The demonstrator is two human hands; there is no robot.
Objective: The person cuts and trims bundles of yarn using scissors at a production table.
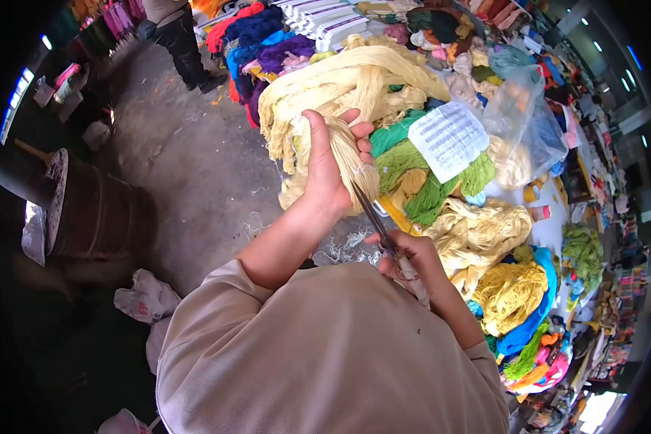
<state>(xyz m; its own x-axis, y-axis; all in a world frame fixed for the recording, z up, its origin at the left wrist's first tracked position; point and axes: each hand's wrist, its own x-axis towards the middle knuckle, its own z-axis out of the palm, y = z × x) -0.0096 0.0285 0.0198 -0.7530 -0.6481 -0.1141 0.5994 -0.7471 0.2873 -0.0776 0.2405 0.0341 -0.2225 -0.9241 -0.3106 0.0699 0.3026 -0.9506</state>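
Note:
My left hand is closed round a thick hank of cream yarn, thumb stretched upward along it. Lower right, my right hand grips a pair of dark scissors with pale wrapping about the handles. The long blades point up and left, their tips right at the lower end of the hank. Behind my left hand a large heap of cream yarn lies over the table's edge. Green skeins lie to the right, partly under a sheet of printed paper.
More cream yarn and mustard yarn lie along the table, near a clear plastic bag. A rusty metal drum stands on the left. Yarn scraps litter the floor. Another person stands at the upper left.

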